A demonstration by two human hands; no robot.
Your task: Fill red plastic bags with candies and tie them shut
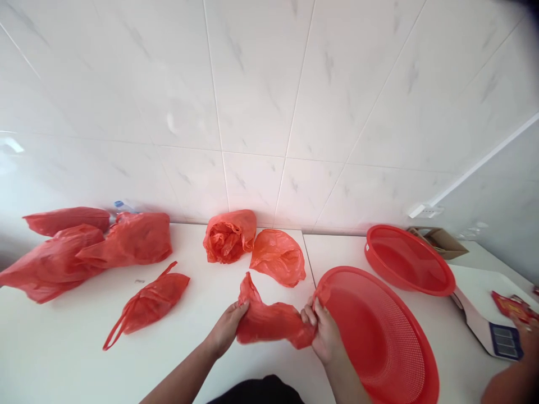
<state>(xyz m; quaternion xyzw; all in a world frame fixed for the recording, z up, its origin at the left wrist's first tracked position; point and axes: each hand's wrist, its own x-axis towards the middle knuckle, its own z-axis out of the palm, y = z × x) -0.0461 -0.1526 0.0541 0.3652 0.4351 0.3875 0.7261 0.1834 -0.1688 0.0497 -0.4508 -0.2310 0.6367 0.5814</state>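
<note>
Held bag: red plastic, over the near side of the bench;
Left grip: thumb and fingers pinched on the bag's left end;
Right grip: fingers curled around its right end;
Red colander: just beside the right grip;
Crumpled bag: farther back, near the wall

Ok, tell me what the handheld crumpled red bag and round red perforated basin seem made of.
Crumpled red bag: probably thin plastic film, faintly shiny, judging by its creases.
Perforated basin: likely rigid moulded plastic, satin finish, given its firm shape and regular holes.
</note>
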